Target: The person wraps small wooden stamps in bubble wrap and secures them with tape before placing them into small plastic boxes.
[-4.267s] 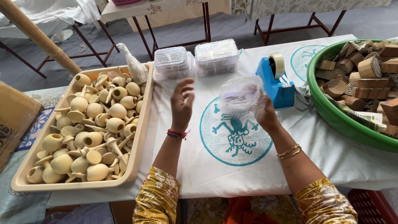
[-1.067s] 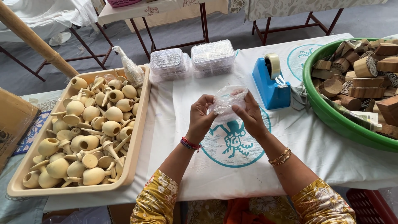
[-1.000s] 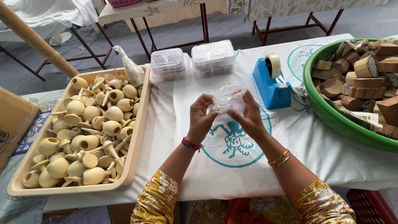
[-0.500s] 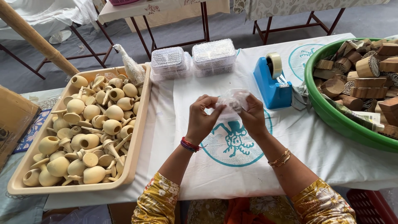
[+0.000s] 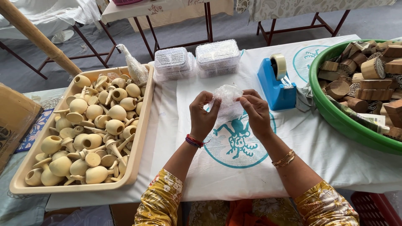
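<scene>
Right now I have a small bubble-wrap bundle (image 5: 227,97) pinched between both hands, raised a little above the white tablecloth (image 5: 326,146) and just over its teal printed figure (image 5: 237,136). My left hand (image 5: 202,116) grips the bundle's left side with fingertips closed on the wrap, and my right hand (image 5: 256,112) is closed on its right side, thumb and forefinger nipping the plastic. What is inside the wrap I cannot make out. Beyond the bundle sit two clear plastic boxes (image 5: 196,62) side by side, and to its right, near my right hand, stands a blue tape dispenser (image 5: 275,83). Further right of the bundle is a green tub (image 5: 335,113) heaped with wooden blocks (image 5: 368,77). Left of the bundle lies a beige tray (image 5: 138,138) full of pale wooden pieces (image 5: 90,125).
</scene>
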